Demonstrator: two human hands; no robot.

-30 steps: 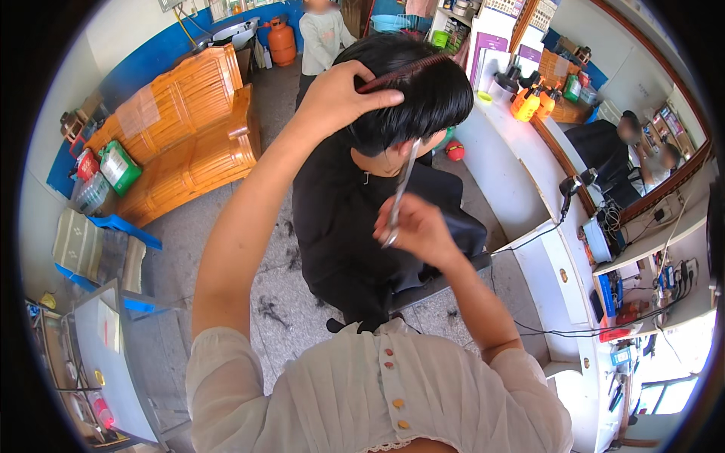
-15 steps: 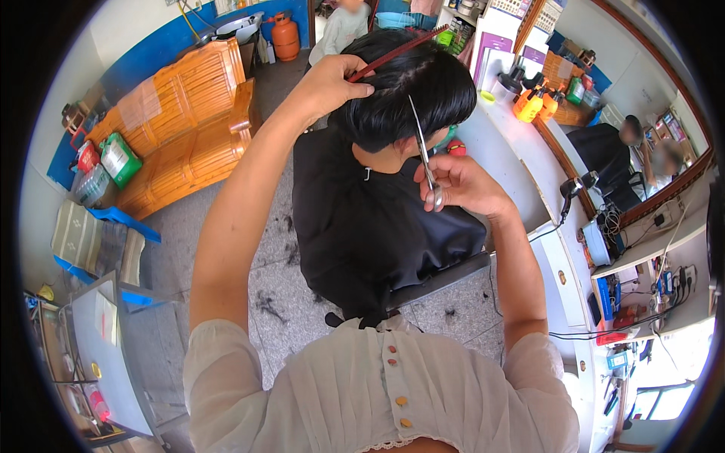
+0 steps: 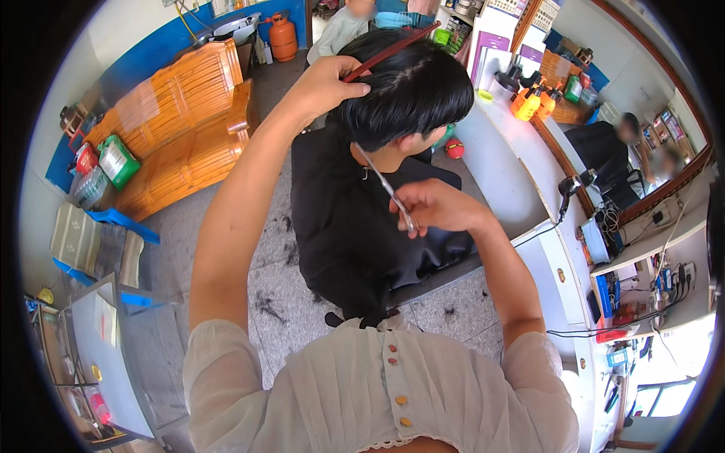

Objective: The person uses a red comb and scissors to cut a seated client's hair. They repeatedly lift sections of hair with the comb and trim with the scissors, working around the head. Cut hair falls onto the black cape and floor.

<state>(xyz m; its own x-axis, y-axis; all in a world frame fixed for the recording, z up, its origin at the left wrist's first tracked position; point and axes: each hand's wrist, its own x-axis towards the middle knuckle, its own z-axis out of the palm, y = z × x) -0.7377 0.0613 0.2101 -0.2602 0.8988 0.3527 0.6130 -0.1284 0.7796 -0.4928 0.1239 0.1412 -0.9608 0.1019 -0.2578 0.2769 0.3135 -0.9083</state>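
"Scissors and right hand have dropped and swung leftward since half a second ago, from the side of the black hair to the neck below it. The left hand has hardly stirred."

"What's around them, biggest first?"

"Grey floor, then a white desk along the right, a wooden settee on the left, and a mirror beside the desk."

"And in the middle?"

"Someone seated, wrapped in a black cape and turned toward the right. Another person in a pale top is beyond, partly hidden."

"Smaller than that?"

"An orange gas cylinder at the back, and two orange bottles on the desk."

"How are the hands?"

"Left fingers are clamped on a dark red comb, which slants across the top of the hair. Right fingers are curled around the scissors' handles, in front of the cape."

"Where do the blades point?"

"Up and to the left, tip just beside the neck, under the hairline. Whether it touches, or whether the blades are parted, I can't tell."

"Anything tinier?"

"Dark hair clippings, scattered in small tufts over the floor."
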